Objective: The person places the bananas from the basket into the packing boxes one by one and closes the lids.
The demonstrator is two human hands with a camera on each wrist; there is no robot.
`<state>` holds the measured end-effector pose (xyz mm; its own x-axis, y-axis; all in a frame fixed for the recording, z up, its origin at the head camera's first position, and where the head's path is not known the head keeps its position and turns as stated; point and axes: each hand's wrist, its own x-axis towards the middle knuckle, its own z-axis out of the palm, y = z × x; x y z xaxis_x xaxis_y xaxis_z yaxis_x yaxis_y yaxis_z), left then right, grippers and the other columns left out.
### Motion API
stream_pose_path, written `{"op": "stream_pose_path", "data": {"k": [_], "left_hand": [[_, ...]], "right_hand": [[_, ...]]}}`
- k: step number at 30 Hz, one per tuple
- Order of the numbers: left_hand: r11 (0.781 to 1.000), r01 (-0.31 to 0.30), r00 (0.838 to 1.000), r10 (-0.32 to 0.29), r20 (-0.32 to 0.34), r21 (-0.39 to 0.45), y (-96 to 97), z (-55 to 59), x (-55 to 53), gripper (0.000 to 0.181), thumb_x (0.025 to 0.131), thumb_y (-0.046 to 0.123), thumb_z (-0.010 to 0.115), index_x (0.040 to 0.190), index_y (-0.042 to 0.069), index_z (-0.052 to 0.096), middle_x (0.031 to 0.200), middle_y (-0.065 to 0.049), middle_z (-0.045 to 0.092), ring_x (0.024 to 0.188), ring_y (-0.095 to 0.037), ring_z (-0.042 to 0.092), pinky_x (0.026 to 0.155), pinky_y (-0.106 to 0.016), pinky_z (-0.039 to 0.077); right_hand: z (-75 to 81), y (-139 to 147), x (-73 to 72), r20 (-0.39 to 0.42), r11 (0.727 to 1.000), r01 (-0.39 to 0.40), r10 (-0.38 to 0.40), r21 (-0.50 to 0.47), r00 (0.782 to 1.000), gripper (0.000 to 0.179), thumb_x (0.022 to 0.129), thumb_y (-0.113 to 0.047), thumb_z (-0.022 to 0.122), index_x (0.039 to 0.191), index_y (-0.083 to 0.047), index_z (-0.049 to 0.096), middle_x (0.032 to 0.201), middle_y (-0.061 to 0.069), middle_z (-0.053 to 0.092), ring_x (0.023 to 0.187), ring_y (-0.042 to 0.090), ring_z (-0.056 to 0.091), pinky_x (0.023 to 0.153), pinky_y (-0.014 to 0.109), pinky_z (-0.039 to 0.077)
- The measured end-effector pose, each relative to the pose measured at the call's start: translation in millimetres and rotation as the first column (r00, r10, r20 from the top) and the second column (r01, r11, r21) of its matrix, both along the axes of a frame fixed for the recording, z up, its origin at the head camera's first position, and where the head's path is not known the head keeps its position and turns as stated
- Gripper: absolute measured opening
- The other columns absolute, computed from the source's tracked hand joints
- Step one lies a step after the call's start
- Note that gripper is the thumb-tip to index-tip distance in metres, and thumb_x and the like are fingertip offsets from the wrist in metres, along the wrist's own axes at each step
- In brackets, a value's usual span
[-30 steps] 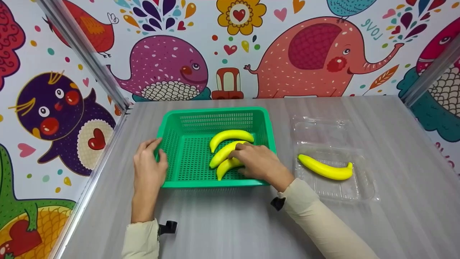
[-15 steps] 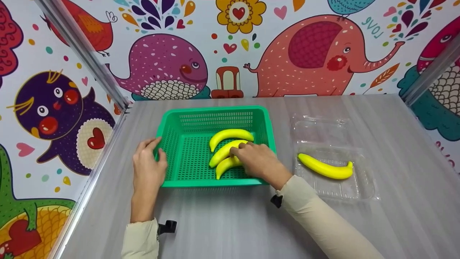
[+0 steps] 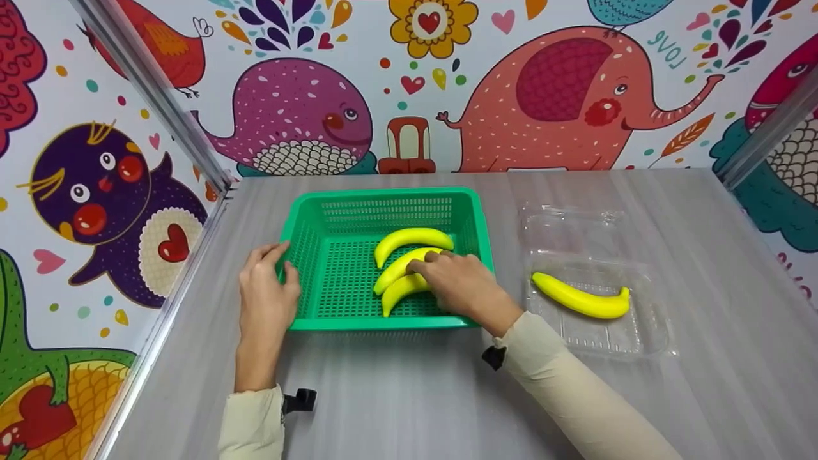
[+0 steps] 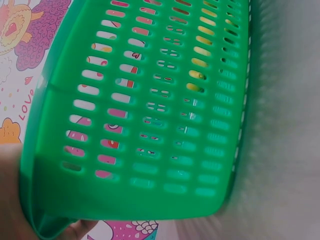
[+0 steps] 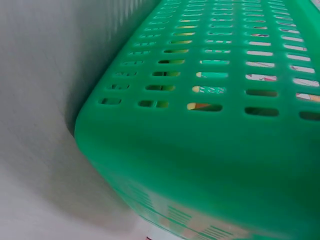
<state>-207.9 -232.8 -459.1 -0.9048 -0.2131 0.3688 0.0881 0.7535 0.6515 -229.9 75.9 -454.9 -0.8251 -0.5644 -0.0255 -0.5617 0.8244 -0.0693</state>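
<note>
A green plastic basket [image 3: 383, 324] stands on the table with three yellow bananas inside its right half. The back banana [image 3: 414, 237] lies curved by itself; the middle banana [image 3: 397, 271] and the front banana [image 3: 401, 291] lie against each other. My right hand [image 3: 463, 284] reaches over the front right corner and grips the front banana, its fingertips also overlapping the middle one. The right thumb is hidden behind the hand. At the left side, my left hand [image 3: 268, 287] holds the basket rim, thumb toward the inside; its fingers [image 4: 82, 228] show past the rim in the left wrist view.
Right of the basket, a clear plastic clamshell box [image 3: 655, 319] lies with its lid folded back, a fourth yellow banana [image 3: 585, 299] in its tray. Metal-framed walls printed with cartoon animals [image 3: 300, 108] border the grey table [image 3: 383, 396] at the back and sides.
The front banana has shifted slightly left and closer against the middle banana, with my right hand on it. The right thumb has gone out of sight. My left hand stays at the rim.
</note>
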Motion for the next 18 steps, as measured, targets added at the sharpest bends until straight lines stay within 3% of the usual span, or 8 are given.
{"op": "stream_pose_path", "data": {"k": [11, 18], "left_hand": [[1.0, 0.002, 1.0, -0.002, 0.005, 0.005, 1.2, 0.2, -1.2, 0.039, 0.105, -0.002, 0.06, 0.143, -0.005, 0.067, 0.142, -0.031, 0.063, 0.134, -0.049, 0.063, 0.108, -0.058, 0.058], [1.0, -0.003, 1.0, 0.003, 0.011, 0.005, 0.0, -0.4, -1.1, 0.04, 0.105, -0.003, 0.06, 0.144, -0.005, 0.066, 0.143, -0.031, 0.063, 0.135, -0.049, 0.063, 0.107, -0.058, 0.058]], "right_hand": [[0.8, 3.3, 1.2, -0.065, 0.988, -0.01, 0.0, -0.153, 0.998, 0.038, 0.105, -0.012, 0.07, 0.14, -0.025, 0.074, 0.128, 0.006, 0.077, 0.095, 0.027, 0.073, 0.077, 0.042, 0.067], [2.7, 3.6, 0.0, -0.137, 0.962, -0.03, -0.008, -0.271, 0.991, 0.035, 0.103, -0.014, 0.074, 0.136, -0.024, 0.076, 0.129, 0.003, 0.077, 0.117, 0.027, 0.072, 0.096, 0.046, 0.065]]}}
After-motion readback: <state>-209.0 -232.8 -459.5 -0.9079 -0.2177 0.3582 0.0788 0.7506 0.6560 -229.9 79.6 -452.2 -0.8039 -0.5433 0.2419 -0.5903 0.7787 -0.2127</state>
